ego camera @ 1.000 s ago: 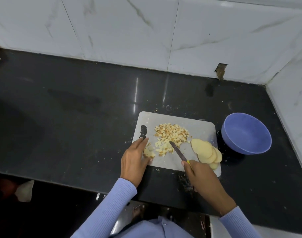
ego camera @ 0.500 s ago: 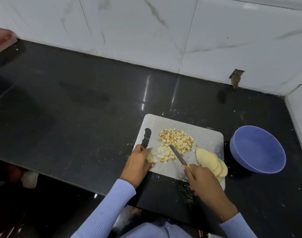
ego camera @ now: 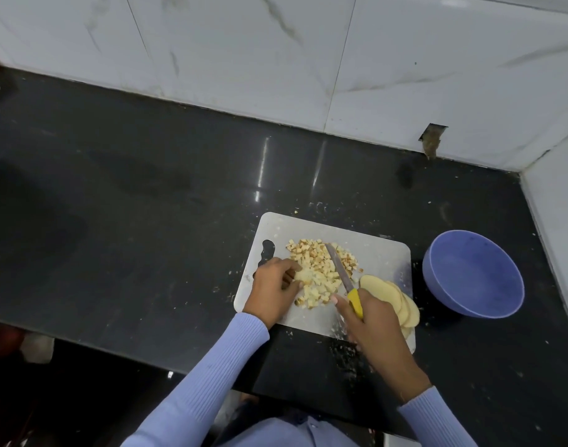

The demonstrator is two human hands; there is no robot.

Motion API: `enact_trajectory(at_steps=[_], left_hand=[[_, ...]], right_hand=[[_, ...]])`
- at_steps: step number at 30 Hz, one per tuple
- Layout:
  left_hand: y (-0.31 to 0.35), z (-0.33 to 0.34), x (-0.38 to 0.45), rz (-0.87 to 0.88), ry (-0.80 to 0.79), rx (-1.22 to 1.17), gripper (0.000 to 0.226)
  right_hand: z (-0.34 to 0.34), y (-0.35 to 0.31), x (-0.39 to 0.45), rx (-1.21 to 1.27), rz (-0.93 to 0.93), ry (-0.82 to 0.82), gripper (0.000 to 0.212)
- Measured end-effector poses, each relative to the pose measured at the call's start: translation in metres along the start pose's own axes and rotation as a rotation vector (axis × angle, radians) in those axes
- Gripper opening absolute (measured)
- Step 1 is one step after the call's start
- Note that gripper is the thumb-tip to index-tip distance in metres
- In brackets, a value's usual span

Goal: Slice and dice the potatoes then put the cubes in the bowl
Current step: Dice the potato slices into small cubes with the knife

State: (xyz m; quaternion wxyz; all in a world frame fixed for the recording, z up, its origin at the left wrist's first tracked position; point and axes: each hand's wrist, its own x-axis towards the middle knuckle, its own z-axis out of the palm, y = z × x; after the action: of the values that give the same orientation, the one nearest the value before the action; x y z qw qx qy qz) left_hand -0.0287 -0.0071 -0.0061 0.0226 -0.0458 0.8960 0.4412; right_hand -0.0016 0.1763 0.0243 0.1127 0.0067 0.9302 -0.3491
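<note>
A white cutting board lies on the black counter. A pile of potato cubes covers its middle. My left hand rests on the board's left side, fingers pinching a pale potato piece at the pile's edge. My right hand grips a yellow-handled knife, its blade lying across the cubes and pointing away from me. A stack of round potato slices sits at the board's right, partly behind my right hand. An empty blue bowl stands to the right of the board.
The black counter stretches far to the left. White marble wall tiles run along the back and the right side, close to the bowl. Small potato scraps litter the counter near the board's front edge.
The knife blade has swung further into the cube pile, pointing more away from me. My left hand has closed in on a potato piece at the pile's left edge.
</note>
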Motion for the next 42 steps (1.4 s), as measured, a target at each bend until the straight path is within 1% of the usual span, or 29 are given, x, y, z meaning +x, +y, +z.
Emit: enact_trajectory(at_steps=[2, 4, 6, 7, 11, 15, 17, 19, 21, 24, 26, 28, 29, 31, 35, 37, 39, 42], left_hand=[[-0.001, 0.002, 0.001, -0.059, 0.031, -0.124, 0.022], [-0.003, 0.002, 0.000, -0.120, 0.048, -0.270, 0.023], [-0.006, 0.000, -0.002, -0.142, 0.063, -0.361, 0.026], [-0.008, -0.001, -0.002, -0.148, 0.061, -0.396, 0.029], [-0.013, -0.005, -0.003, -0.145, 0.028, -0.479, 0.041], [-0.012, -0.003, -0.007, -0.131, 0.011, -0.418, 0.045], [-0.012, 0.001, -0.005, -0.089, 0.005, -0.295, 0.047], [-0.011, 0.004, 0.000, -0.019, 0.035, -0.162, 0.043], [-0.008, 0.006, 0.006, 0.034, 0.065, -0.106, 0.038], [-0.004, 0.006, 0.014, 0.060, 0.090, -0.125, 0.033], [-0.001, 0.004, 0.018, 0.043, 0.085, -0.209, 0.034], [0.003, 0.003, 0.021, 0.046, 0.043, -0.289, 0.039], [0.004, 0.002, 0.021, 0.076, 0.023, -0.284, 0.040], [0.005, 0.000, 0.020, 0.171, 0.010, -0.199, 0.039], [0.007, -0.001, 0.017, 0.302, 0.069, -0.046, 0.043], [0.009, 0.000, 0.015, 0.363, 0.101, 0.023, 0.036], [0.014, 0.002, 0.014, 0.418, 0.122, 0.096, 0.024], [0.023, 0.011, 0.013, 0.536, 0.101, 0.197, 0.016]], right_hand=[[0.007, -0.006, 0.003, -0.019, -0.022, 0.022, 0.037], [0.017, -0.012, 0.004, -0.093, -0.061, 0.036, 0.042], [0.029, -0.018, 0.006, -0.219, -0.094, 0.034, 0.048], [0.033, -0.021, 0.007, -0.258, -0.105, 0.035, 0.048], [0.037, -0.028, 0.021, -0.264, -0.154, 0.130, 0.033], [0.028, -0.031, 0.041, -0.189, -0.159, 0.231, 0.022], [0.021, -0.029, 0.048, -0.119, -0.129, 0.246, 0.018], [0.014, -0.025, 0.049, -0.035, -0.101, 0.248, 0.019], [0.009, -0.021, 0.044, 0.043, -0.079, 0.264, 0.023], [0.005, -0.015, 0.034, 0.076, -0.041, 0.273, 0.020], [0.004, -0.011, 0.028, 0.079, -0.018, 0.278, 0.018], [0.003, -0.008, 0.024, 0.084, 0.002, 0.288, 0.018], [0.002, -0.007, 0.023, 0.084, 0.008, 0.296, 0.018], [-0.001, -0.006, 0.023, 0.081, 0.015, 0.314, 0.019], [-0.009, -0.007, 0.024, 0.094, 0.029, 0.329, 0.012], [-0.013, -0.007, 0.024, 0.128, 0.042, 0.341, 0.008], [-0.018, -0.004, 0.023, 0.151, 0.054, 0.351, 0.007], [-0.029, 0.005, 0.018, 0.182, 0.080, 0.354, 0.006]])
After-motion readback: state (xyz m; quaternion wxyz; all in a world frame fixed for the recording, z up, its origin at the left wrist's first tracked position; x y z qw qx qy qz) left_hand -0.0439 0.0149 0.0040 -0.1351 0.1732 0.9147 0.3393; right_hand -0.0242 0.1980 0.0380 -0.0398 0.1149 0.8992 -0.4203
